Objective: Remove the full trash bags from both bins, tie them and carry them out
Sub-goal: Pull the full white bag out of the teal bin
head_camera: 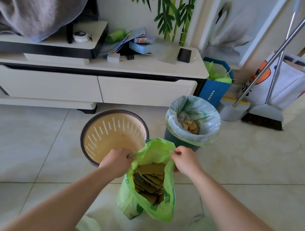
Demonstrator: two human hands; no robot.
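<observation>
A green trash bag (147,203) holding brown cardboard scraps hangs above the tiled floor, out of its bin. My left hand (116,160) grips the bag's drawstring on the left side of its mouth. My right hand (184,160) pinches the rim and drawstring on the right side, so the mouth is stretched between them. Behind my left hand stands the beige slotted bin (109,130) with a dark rim, with no bag in it. To its right the dark green bin (175,135) holds a pale bag (210,118) folded over its rim, with cardboard scraps inside.
A low white TV cabinet (95,88) with drawers runs along the back, with boxes and a phone (184,55) on top. A blue paper bag (214,91), a dustpan (233,111), a broom (264,117) and a white laundry bag (289,85) stand at the right.
</observation>
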